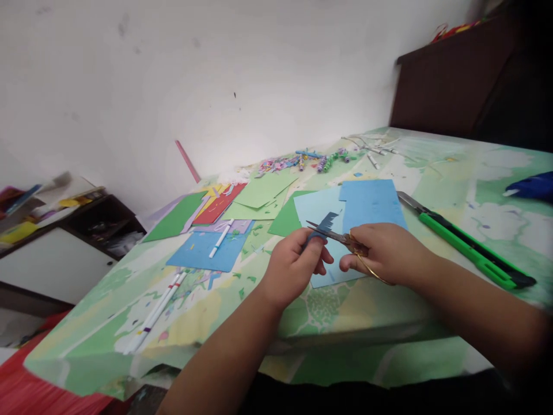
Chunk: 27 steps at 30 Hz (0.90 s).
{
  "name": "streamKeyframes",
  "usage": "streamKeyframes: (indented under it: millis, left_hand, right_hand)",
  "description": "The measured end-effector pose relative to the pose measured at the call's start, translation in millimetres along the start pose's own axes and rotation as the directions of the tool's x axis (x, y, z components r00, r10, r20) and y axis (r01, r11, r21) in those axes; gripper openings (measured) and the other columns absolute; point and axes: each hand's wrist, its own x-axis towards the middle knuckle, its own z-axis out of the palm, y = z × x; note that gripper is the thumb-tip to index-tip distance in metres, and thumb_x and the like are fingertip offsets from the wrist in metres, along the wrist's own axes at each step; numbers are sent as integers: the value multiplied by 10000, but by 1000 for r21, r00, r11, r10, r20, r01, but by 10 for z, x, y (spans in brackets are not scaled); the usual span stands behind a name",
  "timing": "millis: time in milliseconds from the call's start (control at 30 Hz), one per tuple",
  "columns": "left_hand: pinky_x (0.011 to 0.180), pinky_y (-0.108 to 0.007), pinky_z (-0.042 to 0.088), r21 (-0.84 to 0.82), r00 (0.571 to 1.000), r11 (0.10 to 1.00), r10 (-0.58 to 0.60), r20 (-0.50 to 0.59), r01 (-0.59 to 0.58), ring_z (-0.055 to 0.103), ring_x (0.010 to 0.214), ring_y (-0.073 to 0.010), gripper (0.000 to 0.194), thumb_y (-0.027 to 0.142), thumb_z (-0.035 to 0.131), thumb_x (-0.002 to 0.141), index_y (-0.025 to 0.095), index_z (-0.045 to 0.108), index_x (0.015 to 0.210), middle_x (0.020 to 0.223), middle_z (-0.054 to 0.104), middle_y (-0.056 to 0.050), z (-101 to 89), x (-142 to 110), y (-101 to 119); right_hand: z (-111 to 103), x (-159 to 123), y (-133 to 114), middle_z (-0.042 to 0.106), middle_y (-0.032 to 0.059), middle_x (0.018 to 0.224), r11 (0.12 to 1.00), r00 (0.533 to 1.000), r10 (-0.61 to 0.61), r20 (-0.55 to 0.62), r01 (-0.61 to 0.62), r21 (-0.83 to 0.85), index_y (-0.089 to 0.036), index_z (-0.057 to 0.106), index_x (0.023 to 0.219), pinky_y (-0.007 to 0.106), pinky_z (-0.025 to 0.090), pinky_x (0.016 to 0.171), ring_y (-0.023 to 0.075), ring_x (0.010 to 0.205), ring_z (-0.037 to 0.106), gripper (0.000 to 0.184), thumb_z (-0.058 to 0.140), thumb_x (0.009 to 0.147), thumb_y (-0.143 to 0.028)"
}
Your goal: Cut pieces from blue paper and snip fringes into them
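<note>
My left hand [292, 260] pinches a small blue paper strip [327, 224] with fringed cuts along its edge, held just above the table. My right hand [386, 253] is closed round small gold-handled scissors [341, 236], whose blades meet the strip. Both hands hover over light blue sheets [371, 204] lying on the green patterned tablecloth [207, 311].
Green, red, yellow and blue paper sheets [242, 202] lie spread at the middle left. A white marker [221, 238] rests on a blue sheet. A green utility knife [466, 245] lies at right. Curled paper rolls [302, 161] sit near the wall. Pens [158, 311] lie near the front-left edge.
</note>
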Motion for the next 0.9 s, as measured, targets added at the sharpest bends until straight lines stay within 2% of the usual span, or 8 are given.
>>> streamKeyframes:
  millis: [133,300,600,900]
  left_hand:
    - [438,-188,369,42,999,999,30,-14,-30,436,410,-48,191,279,383,812,158,486,705,515,495,50,-17,2,13]
    - [438,-184,344,70,996,995,68,-56,-64,393,395,-40,233,253,373,814,165,449,612,463,435,67,-25,7,16]
    - [462,-181,340,81,995,992,101,-10,-99,390,412,-35,232,235,360,826,164,430,616,479,429,71,-1,13,-25]
    - [463,-189,332,81,990,987,139,-25,-136,393,420,-43,235,233,376,819,166,437,602,477,435,67,14,3,-43]
  right_hand:
    - [-3,4,11,496,4,539,1000,1000,-8,-6,8,7,-195,476,604,222,236,452,132,499,432,449,462,650,-642]
    - [-3,6,16,476,1,559,998,998,-54,10,54,18,-194,470,627,227,235,458,130,501,406,443,449,664,-635]
    - [-5,-1,5,479,4,560,996,995,-85,46,84,24,-196,448,615,234,224,465,135,506,393,447,415,685,-637]
    - [13,-6,20,444,-9,560,989,991,-120,60,113,97,-198,419,613,236,221,475,126,500,360,417,421,690,-609]
